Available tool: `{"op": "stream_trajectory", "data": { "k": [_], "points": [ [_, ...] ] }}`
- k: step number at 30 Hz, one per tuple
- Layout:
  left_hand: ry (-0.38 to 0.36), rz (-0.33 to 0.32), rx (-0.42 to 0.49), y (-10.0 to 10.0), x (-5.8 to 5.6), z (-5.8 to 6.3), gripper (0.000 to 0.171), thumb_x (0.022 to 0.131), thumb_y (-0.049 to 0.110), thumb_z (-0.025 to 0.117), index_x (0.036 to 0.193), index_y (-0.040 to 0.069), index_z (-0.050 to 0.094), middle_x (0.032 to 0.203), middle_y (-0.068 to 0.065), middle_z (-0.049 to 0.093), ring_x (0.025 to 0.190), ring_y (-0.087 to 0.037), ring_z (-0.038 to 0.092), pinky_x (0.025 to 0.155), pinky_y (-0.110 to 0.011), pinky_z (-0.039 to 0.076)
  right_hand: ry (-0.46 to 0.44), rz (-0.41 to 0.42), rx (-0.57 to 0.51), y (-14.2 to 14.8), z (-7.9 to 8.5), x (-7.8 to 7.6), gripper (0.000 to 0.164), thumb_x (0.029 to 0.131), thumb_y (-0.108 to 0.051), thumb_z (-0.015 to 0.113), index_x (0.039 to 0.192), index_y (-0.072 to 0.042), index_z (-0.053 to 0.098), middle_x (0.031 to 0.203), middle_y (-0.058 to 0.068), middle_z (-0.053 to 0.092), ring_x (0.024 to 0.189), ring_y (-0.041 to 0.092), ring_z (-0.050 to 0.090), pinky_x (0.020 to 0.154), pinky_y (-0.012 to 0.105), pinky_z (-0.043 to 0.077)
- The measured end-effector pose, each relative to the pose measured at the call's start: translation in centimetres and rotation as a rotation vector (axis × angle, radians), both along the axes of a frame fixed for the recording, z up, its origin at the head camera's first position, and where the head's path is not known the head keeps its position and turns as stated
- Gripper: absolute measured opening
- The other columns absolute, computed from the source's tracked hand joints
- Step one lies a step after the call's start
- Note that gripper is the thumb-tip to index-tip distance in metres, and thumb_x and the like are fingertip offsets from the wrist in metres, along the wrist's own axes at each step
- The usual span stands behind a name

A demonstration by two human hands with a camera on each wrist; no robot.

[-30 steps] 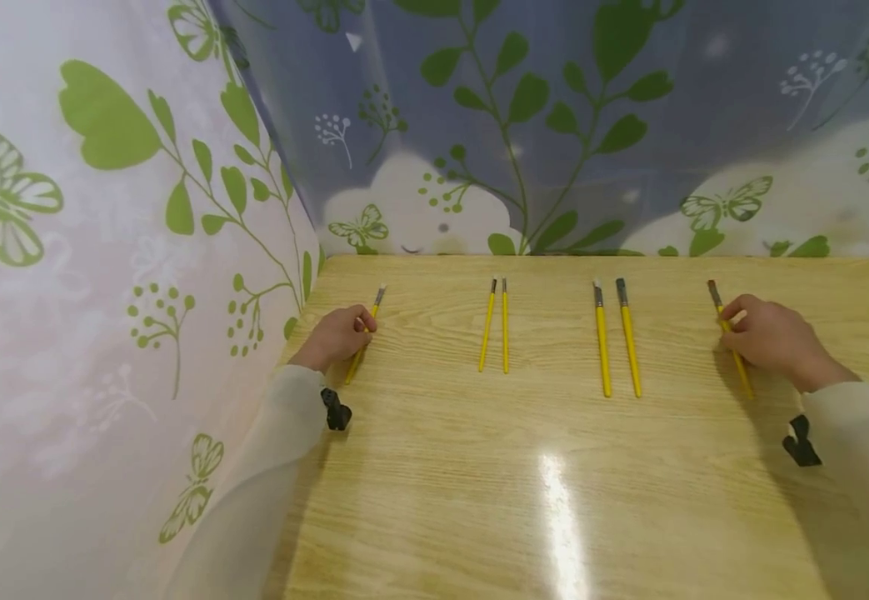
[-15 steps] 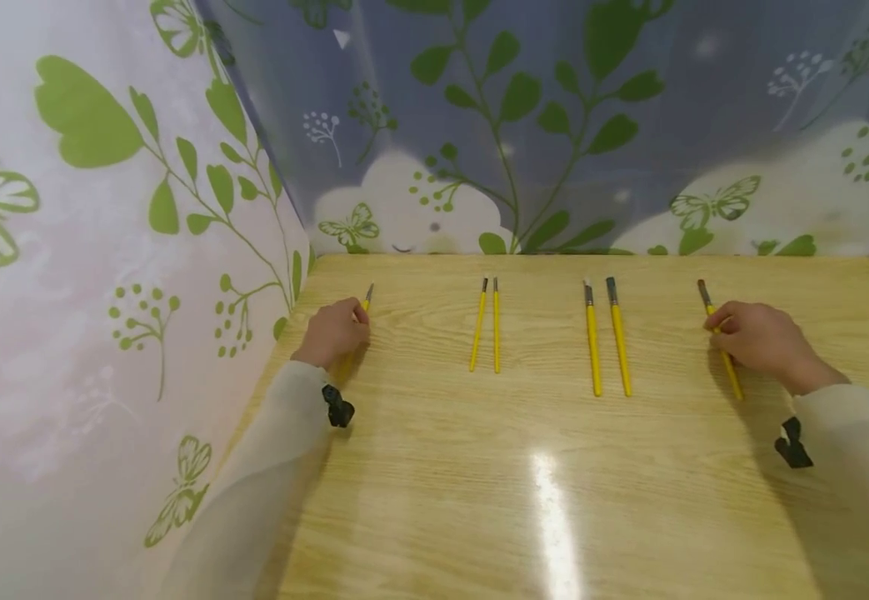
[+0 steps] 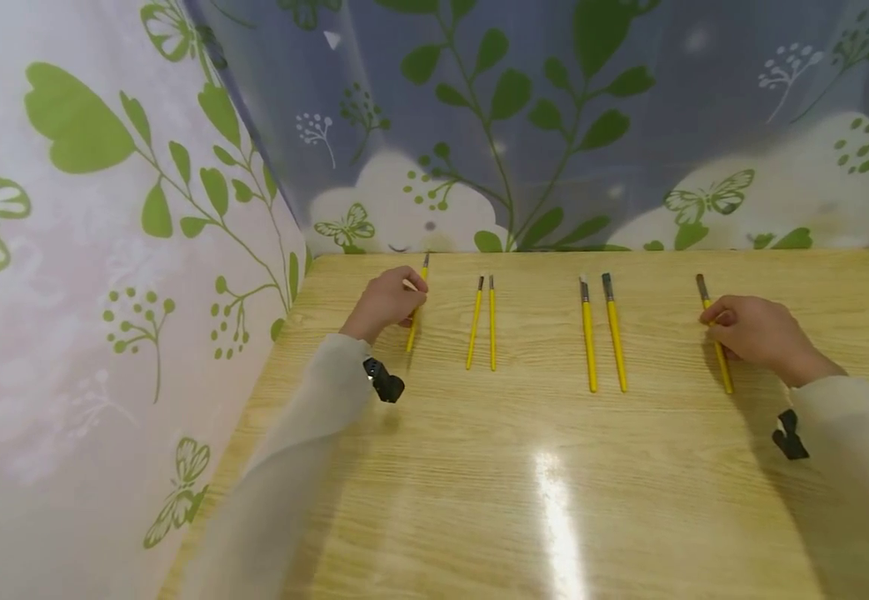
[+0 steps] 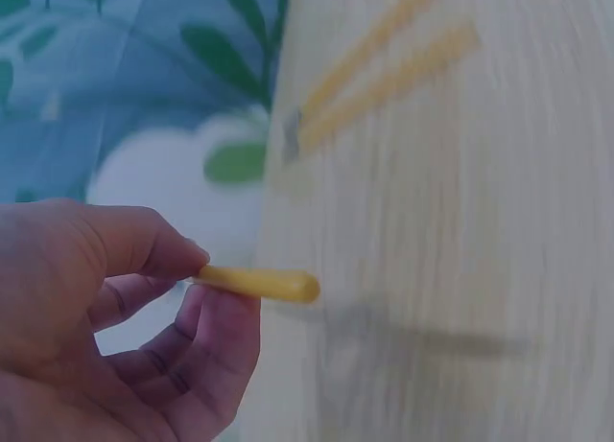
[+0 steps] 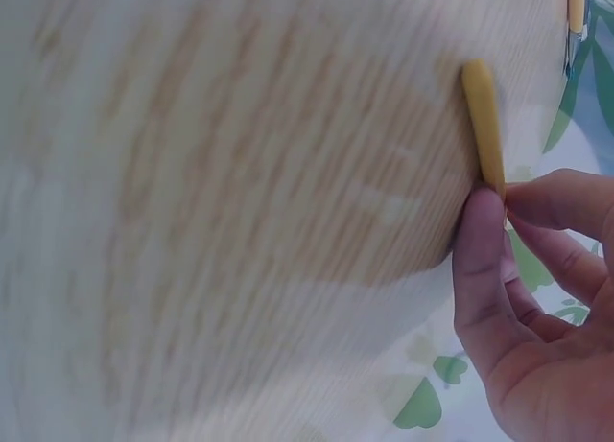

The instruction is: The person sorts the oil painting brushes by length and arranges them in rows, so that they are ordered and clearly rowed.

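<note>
My left hand (image 3: 383, 303) pinches a yellow-handled paintbrush (image 3: 414, 327) between thumb and fingers, its tip pointing to the back wall. In the left wrist view the handle end (image 4: 273, 284) sticks out past the fingertips, and its shadow falls apart from it on the table, so the brush is raised. At the right, my right hand (image 3: 764, 335) pinches another yellow paintbrush (image 3: 723, 368) with a dark reddish tip, close to the tabletop. That brush's handle (image 5: 484, 121) shows in the right wrist view; the fingers hide its middle.
Two thin paintbrushes (image 3: 492, 333) lie side by side right of my left hand. Two thicker paintbrushes (image 3: 589, 346) lie farther right. All rest on the wood-grain table (image 3: 464, 467), which meets a patterned back wall (image 3: 434, 125) and a left wall (image 3: 74, 333).
My left hand has risen and moved right, toward the two thin brushes, carrying its paintbrush off the table. The right hand has stayed nearly in place with its brush. The head view has shifted slightly.
</note>
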State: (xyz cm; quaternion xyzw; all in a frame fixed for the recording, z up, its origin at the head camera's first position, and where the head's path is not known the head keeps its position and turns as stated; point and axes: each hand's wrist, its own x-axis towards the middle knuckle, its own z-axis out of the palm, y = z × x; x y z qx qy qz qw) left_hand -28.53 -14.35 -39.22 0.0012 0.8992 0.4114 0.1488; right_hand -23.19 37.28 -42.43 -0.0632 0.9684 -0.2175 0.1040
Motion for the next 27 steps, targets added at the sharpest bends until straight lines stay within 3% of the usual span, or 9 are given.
{"op": "stream_trajectory", "data": {
  "k": [6, 13, 17, 22, 27],
  "points": [
    [-0.035, -0.086, 0.081, 6.7, -0.1, 1.3, 0.022, 0.113, 0.019, 0.058, 0.131, 0.009, 0.065, 0.136, -0.018, 0.069, 0.092, -0.024, 0.064, 0.100, -0.051, 0.062, -0.002, -0.018, -0.016, 0.1, -0.1, -0.1, 0.031, 0.108, -0.009, 0.058, 0.127, 0.014, 0.064, 0.125, 0.044, 0.065, 0.076, 0.023, 0.076, 0.068, 0.041, 0.062],
    [-0.046, -0.152, 0.176, 13.2, 0.0, 1.2, 0.016, 0.110, 0.014, 0.061, 0.123, 0.008, 0.069, 0.090, -0.011, 0.063, 0.074, -0.020, 0.056, 0.100, -0.054, 0.062, -0.017, -0.027, -0.051, 0.0, -0.1, 0.0, 0.031, 0.108, -0.008, 0.058, 0.128, 0.015, 0.063, 0.127, 0.045, 0.064, 0.080, 0.027, 0.077, 0.069, 0.041, 0.064],
    [-0.048, -0.179, 0.218, 16.3, 0.2, 0.9, 0.012, 0.110, 0.013, 0.062, 0.119, 0.009, 0.069, 0.077, -0.007, 0.057, 0.067, -0.019, 0.054, 0.099, -0.054, 0.062, -0.015, -0.030, -0.042, -0.1, -0.1, 0.0, 0.031, 0.109, -0.009, 0.058, 0.128, 0.014, 0.064, 0.127, 0.044, 0.064, 0.080, 0.027, 0.077, 0.069, 0.042, 0.064],
    [-0.039, -0.205, 0.199, 19.2, 0.7, 0.7, 0.019, 0.111, 0.015, 0.063, 0.126, 0.006, 0.070, 0.078, -0.008, 0.059, 0.065, -0.019, 0.054, 0.096, -0.050, 0.064, 0.014, -0.022, -0.014, 0.0, -0.1, -0.1, 0.030, 0.108, -0.010, 0.059, 0.127, 0.013, 0.066, 0.124, 0.042, 0.066, 0.079, 0.027, 0.075, 0.078, 0.054, 0.062],
    [-0.022, -0.208, 0.206, 21.4, 1.2, 0.5, 0.018, 0.110, 0.012, 0.064, 0.125, 0.005, 0.072, 0.098, -0.016, 0.071, 0.069, -0.019, 0.060, 0.093, -0.047, 0.065, 0.020, -0.024, -0.006, 0.1, -0.2, -0.1, 0.030, 0.108, -0.010, 0.060, 0.127, 0.012, 0.067, 0.123, 0.040, 0.068, 0.078, 0.027, 0.074, 0.082, 0.059, 0.059]
  ]
}}
